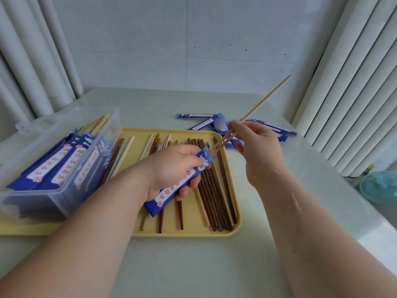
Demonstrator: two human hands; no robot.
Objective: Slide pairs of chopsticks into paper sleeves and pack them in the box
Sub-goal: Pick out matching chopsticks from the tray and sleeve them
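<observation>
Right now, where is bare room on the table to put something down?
Bare: the near table in front of the tray; also the far strip between box and loose sleeves. Crowded: the tray with chopsticks, the full box.

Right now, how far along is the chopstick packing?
Done: several sleeved pairs already sit in the clear box. In hand: the left-hand grip holds a blue sleeve while the right-hand grip feeds a light pair into its mouth; only the tips are in. Left: many loose chopsticks on the yellow tray and a pile of empty sleeves behind it.
</observation>
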